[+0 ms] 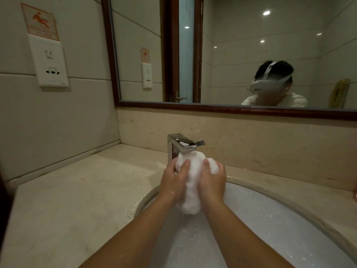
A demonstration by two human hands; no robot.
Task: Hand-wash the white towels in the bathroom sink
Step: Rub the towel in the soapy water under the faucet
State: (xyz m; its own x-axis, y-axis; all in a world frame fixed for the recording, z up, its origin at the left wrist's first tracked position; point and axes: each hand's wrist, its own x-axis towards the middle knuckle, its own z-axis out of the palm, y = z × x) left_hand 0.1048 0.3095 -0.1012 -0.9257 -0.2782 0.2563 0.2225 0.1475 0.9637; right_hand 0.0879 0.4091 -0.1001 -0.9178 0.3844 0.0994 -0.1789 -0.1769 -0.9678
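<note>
A wet white towel [191, 182] is bunched into a tall wad right under the spout of the chrome faucet [183, 145]. My left hand [173, 180] grips its left side with fingers curled round the cloth. On the other side, my right hand [212, 180] squeezes the towel, and a lump of cloth bulges above its fingers. Both hands are wet and held above the white oval sink [270, 209]. The towel's lower end hangs between my wrists over the basin.
A beige marble counter [77, 190] surrounds the sink, with a wall corner at the left. A wood-framed mirror [231, 55] hangs behind the faucet. A wall socket plate [51, 64] sits on the left wall. Water droplets speckle the basin and the counter's edge.
</note>
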